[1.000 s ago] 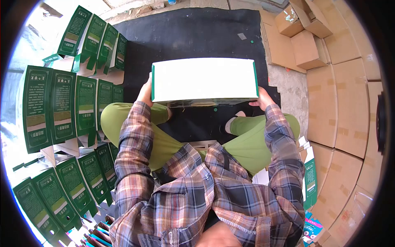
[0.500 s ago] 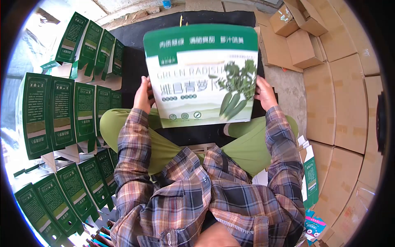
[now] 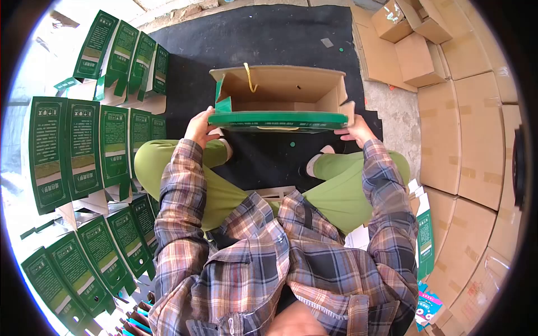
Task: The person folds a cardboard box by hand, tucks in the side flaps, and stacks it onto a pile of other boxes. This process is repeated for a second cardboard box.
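The person is sitting on a black mat (image 3: 269, 39) and holding an open green carton (image 3: 278, 101) above the knees, its brown inside facing up and a yellow cord handle (image 3: 248, 77) hanging inside the far wall. The left hand (image 3: 200, 127) is gripping the carton's near left corner and the right hand (image 3: 355, 130) is gripping its near right corner, fingers curled under the green rim. The carton is looking light and empty, stiff along its folds but easily crushed at the thin walls, so the corners and bottom edge are seeming the safest holds. Left of the carton, rows of folded green boxes (image 3: 84, 145) are lying on the floor; right of it, brown cardboard boxes (image 3: 476, 145) are stacking up.
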